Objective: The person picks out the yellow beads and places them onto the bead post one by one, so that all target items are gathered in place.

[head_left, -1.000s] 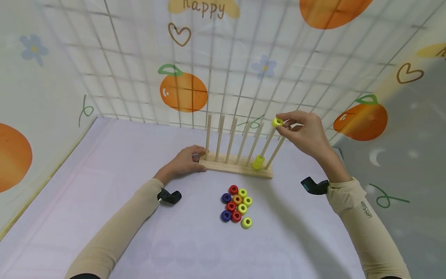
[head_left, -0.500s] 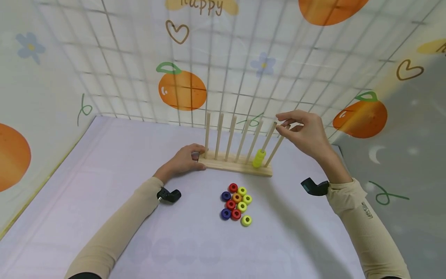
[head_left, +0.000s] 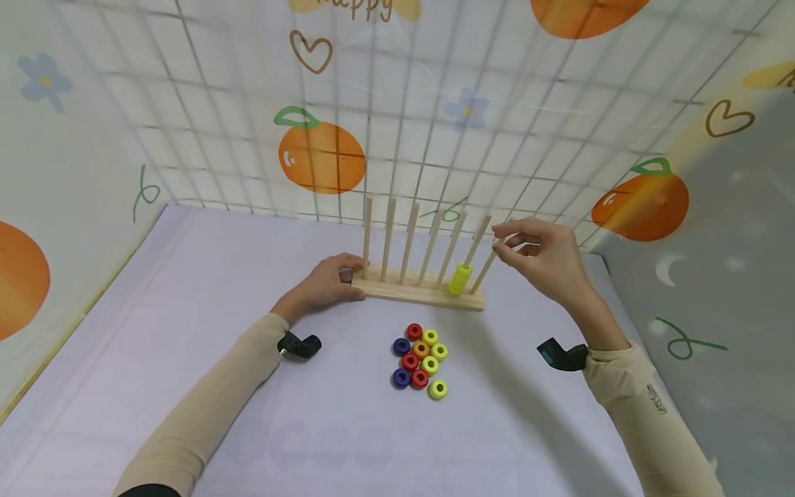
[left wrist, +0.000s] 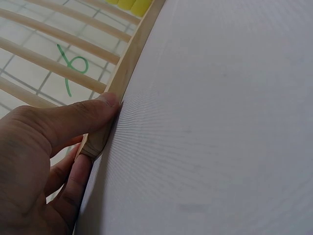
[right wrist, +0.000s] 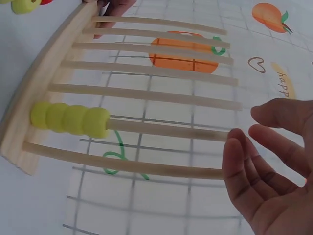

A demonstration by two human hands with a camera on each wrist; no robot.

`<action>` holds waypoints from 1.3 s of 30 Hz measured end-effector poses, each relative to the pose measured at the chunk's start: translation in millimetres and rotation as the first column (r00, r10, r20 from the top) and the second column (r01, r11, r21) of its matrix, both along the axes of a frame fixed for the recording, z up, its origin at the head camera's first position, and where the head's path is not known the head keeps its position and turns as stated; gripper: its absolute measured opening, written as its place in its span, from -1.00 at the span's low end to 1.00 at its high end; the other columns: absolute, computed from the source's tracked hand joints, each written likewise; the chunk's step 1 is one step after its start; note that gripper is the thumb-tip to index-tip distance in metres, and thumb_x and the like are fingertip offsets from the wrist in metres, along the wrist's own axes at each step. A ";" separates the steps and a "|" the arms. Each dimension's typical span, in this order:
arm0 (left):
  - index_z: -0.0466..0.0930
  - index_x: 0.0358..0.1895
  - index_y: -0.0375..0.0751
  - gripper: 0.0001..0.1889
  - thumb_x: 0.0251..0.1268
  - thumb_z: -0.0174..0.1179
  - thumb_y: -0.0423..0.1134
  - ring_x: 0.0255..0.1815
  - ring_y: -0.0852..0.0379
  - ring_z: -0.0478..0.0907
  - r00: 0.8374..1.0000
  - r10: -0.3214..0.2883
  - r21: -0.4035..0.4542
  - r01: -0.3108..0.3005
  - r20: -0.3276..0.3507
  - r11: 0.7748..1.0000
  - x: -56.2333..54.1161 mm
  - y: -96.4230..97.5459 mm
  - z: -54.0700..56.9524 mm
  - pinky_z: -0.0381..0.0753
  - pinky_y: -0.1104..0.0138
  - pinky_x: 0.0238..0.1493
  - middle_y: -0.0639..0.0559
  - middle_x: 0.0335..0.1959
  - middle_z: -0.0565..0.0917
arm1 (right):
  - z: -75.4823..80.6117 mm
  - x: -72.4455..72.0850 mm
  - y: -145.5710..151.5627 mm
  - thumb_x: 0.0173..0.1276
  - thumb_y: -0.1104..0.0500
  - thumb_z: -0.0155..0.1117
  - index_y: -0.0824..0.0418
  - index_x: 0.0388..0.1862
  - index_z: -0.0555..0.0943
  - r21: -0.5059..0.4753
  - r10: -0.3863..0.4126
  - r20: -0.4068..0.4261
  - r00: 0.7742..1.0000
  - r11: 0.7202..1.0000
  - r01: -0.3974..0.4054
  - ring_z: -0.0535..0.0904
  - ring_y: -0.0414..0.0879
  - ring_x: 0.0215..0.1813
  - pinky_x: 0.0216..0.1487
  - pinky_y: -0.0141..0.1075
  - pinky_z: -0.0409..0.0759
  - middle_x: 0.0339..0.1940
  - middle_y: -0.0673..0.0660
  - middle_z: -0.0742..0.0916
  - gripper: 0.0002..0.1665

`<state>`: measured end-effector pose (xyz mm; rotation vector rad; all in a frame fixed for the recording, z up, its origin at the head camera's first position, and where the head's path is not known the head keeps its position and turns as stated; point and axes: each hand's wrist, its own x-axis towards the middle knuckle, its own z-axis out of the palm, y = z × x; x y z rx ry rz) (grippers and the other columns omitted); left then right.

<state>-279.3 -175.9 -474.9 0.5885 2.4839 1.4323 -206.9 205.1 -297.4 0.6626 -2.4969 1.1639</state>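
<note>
Nearest on the table (head_left: 310, 428) lie 10 loose rings (head_left: 421, 356): 4 yellow, 3 red, 2 blue and 1 orange, bunched together except for the nearest yellow ring, which sits slightly apart and offers the easiest pinch. They look hard, light, smooth and tough, probably prone to rolling if set on edge; the outer wall suits fingertips, leaving the hole free.

Beyond them stands the wooden rack (head_left: 404, 293), rigid and fairly light by its look, best held by its base. The left grip (head_left: 326, 281) pinches the base's left end, thumb along the front edge and fingers round the end. On the 6th of 7 pegs (head_left: 408, 241), counting from the left, sit 4 stacked yellow rings (head_left: 459, 279). The right grip (head_left: 546, 259) holds nothing, thumb and forefinger slightly parted beside the tops of the rightmost pegs; whether it touches them I cannot tell. The slender pegs would likely take sideways force poorly.

There is open room above the peg tips, while the printed sheet (head_left: 236, 138) rises close behind.
</note>
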 end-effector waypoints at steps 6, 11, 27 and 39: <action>0.44 0.38 -0.28 -0.22 0.05 0.55 -0.23 0.26 -0.16 0.51 1.000 -0.012 0.016 0.012 0.010 1.000 -2.4 -0.1 -2.1 0.58 0.16 0.19 -0.08 0.41 0.38 | -18.9 6.0 3.5 0.22 0.42 0.45 0.32 -0.07 0.74 -0.020 -0.005 0.048 0.999 1.000 0.006 0.67 -0.21 -0.26 -0.35 -0.50 0.64 -0.12 0.25 0.77 -0.72; 0.44 0.39 -0.26 -0.22 0.04 0.56 -0.22 0.26 -0.16 0.51 1.000 -0.005 0.017 0.005 0.016 1.000 -3.2 -0.4 -3.0 0.59 0.16 0.19 -0.06 0.41 0.38 | -37.2 8.6 4.6 0.20 0.48 0.43 0.40 -0.07 0.72 -0.044 0.019 0.083 0.996 0.999 -0.015 0.68 -0.08 -0.26 -0.40 -0.45 0.65 -0.12 0.31 0.76 -0.71; 0.42 0.40 -0.26 -0.21 0.06 0.55 -0.21 0.31 -0.22 0.45 1.000 0.004 0.000 -0.004 0.014 1.000 0.7 0.2 1.3 0.53 0.11 0.25 -0.10 0.43 0.37 | -93.5 25.7 14.0 0.24 0.30 0.49 0.22 -0.05 0.74 -0.048 0.043 0.231 0.972 0.998 -0.032 0.71 -0.03 -0.24 -0.38 -0.32 0.72 -0.13 0.20 0.78 -0.72; 0.41 0.41 -0.26 -0.20 0.06 0.55 -0.22 0.32 -0.20 0.44 1.000 0.015 0.000 -0.015 0.016 1.000 1.8 0.1 0.2 0.54 0.14 0.25 -0.08 0.43 0.36 | -130.6 39.6 3.1 0.19 0.30 0.52 0.29 -0.01 0.73 -0.039 0.074 0.389 0.918 0.997 -0.064 0.70 -0.05 -0.20 -0.22 -0.24 0.73 -0.04 0.20 0.76 -0.64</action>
